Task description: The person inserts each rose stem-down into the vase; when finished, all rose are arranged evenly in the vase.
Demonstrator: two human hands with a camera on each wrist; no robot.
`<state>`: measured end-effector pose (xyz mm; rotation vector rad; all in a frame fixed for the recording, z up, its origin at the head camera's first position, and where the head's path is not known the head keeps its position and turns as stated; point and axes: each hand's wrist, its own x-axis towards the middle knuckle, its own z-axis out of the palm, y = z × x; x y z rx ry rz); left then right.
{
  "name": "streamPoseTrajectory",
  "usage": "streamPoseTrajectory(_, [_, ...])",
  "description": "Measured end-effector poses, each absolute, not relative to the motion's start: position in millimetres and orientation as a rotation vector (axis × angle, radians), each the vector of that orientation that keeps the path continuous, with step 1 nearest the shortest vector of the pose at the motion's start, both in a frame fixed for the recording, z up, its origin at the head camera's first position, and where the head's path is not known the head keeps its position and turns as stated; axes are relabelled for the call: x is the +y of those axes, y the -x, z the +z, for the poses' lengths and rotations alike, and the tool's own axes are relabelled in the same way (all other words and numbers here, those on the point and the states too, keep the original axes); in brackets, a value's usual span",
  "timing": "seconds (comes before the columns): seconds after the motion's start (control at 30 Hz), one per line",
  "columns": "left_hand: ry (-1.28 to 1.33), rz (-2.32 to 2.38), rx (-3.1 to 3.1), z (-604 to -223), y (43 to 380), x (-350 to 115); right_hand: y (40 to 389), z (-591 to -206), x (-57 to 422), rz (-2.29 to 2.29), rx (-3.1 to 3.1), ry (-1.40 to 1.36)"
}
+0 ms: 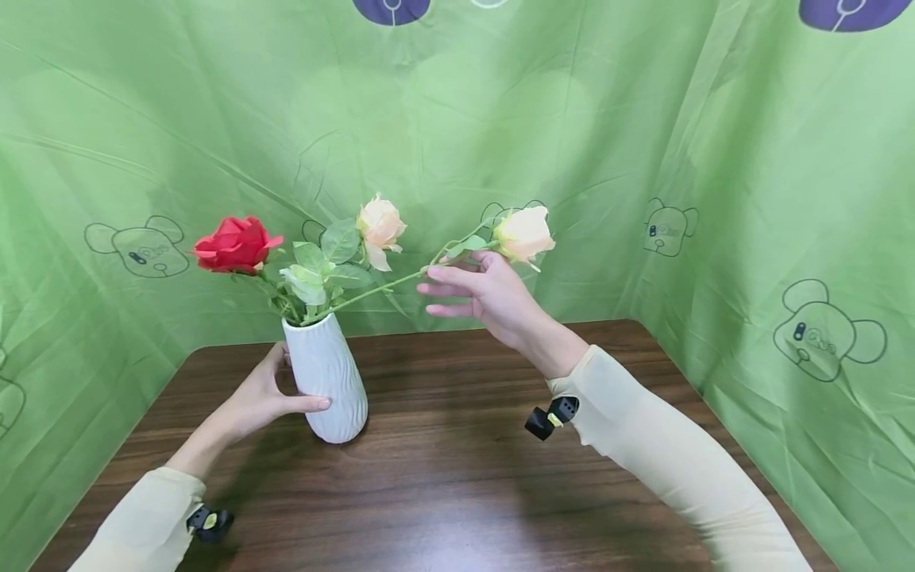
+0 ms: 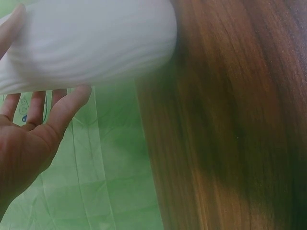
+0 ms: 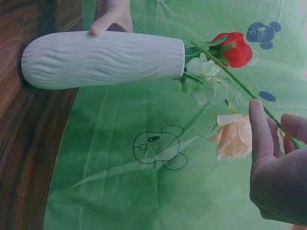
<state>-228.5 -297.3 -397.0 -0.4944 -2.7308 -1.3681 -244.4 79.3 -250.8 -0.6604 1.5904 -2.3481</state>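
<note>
A white vase with a wavy ridged surface stands on the wooden table, left of the middle. My left hand holds it from the left, thumb across the front and the other fingers partly hidden behind. From its mouth rise a red rose, a peach rose and a small whitish flower among green leaves. My right hand pinches the stem of a cream rose just below the bloom. This long stem slants down leftward to the vase mouth; its lower end is hidden among the leaves there.
A dark brown wooden table lies under both arms. Green cloth with printed bear heads hangs behind and at both sides, close to the table's edges. Each sleeve cuff carries a small black device.
</note>
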Motion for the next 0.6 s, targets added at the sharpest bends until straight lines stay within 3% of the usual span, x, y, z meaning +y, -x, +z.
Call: streamPoseTrajectory(0.6, [0.494,-1.354,-2.741,-396,229,-296,254,-251,59,-2.406,1.661,0.543])
